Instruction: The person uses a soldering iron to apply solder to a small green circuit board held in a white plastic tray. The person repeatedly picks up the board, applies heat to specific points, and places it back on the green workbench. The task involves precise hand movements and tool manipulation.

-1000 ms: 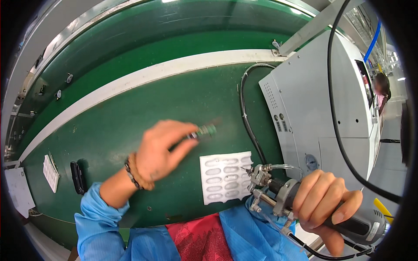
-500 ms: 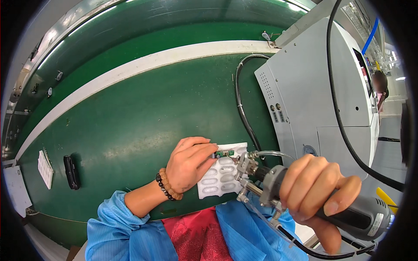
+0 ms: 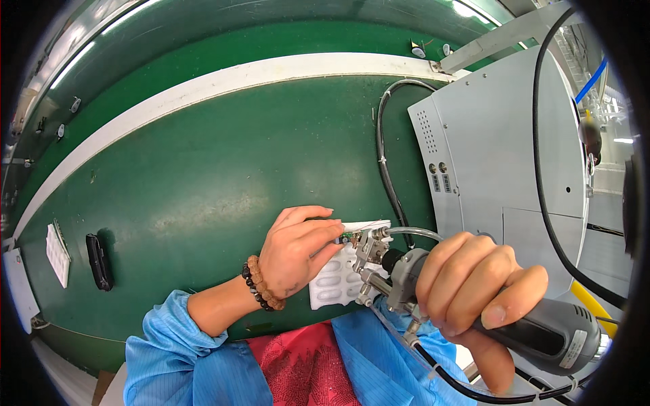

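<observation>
My right hand (image 3: 477, 291) is wrapped round a grey and black electric screwdriver (image 3: 558, 335) with a metal head and a clear tube. The screwdriver is tilted, its head at the far end of a white tray (image 3: 330, 284) with oval pockets. A small green circuit board (image 3: 348, 238) sits at that end, partly hidden by the screwdriver head and my fingers. The fingertips of my left hand (image 3: 294, 247) close on the board's left end. The contact of the tool tip with the board cannot be made out.
A large grey machine cabinet (image 3: 501, 155) stands at the right, with a black cable (image 3: 382, 159) curving beside it on the green bench (image 3: 223, 169). A black case (image 3: 99, 262) and a white notepad (image 3: 58, 255) lie at the left. A person (image 3: 591, 142) is at the far right.
My right hand has brought the screwdriver slightly left, and its head now covers more of the board and tray. My left hand stays at the board. The view has shifted a little.
</observation>
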Demonstrator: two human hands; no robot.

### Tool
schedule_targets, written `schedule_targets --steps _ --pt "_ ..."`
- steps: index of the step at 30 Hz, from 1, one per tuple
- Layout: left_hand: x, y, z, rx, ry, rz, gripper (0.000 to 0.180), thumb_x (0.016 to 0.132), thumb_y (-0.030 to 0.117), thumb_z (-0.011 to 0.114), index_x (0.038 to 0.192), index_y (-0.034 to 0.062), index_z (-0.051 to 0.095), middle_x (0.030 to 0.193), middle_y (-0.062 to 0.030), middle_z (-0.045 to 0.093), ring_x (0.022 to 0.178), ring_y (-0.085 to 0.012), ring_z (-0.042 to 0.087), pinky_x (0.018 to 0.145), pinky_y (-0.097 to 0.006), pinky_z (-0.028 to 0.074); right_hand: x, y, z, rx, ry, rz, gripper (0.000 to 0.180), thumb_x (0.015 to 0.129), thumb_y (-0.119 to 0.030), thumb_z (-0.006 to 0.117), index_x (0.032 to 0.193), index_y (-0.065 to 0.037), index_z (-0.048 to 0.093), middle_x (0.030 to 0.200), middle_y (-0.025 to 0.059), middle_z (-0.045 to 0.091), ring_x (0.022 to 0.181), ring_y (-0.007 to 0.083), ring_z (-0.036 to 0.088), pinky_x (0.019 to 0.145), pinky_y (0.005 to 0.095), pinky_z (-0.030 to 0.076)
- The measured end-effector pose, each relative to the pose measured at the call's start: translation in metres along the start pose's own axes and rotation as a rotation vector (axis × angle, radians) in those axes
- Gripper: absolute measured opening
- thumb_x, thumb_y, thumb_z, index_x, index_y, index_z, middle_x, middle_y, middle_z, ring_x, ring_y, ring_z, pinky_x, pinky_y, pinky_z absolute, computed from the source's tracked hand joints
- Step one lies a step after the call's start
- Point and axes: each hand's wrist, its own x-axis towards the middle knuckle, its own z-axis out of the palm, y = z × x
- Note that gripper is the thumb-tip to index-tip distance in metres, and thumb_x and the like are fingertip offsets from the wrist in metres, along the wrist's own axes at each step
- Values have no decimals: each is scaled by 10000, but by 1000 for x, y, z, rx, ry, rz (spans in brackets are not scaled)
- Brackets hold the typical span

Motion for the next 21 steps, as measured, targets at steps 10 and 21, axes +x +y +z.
schedule_targets --steps 10,21 --pt "-1 -1 1 -38 24 16 317 718 37 836 1022 36 748 1061 -85 754 1078 -286 685 921 -409 526 7 10 -9 -75 -197 2 543 841 -489 799 1011 -85 479 681 10 582 484 121 582 439 244 478" --pt "2 0 1 -52 14 28 323 722 30 835 1032 33 745 1045 -98 751 1055 -282 690 913 -403 532 8 8 -5 -83 -155 -63 513 874 -458 786 999 -72 473 658 14 579 462 110 558 428 234 468"
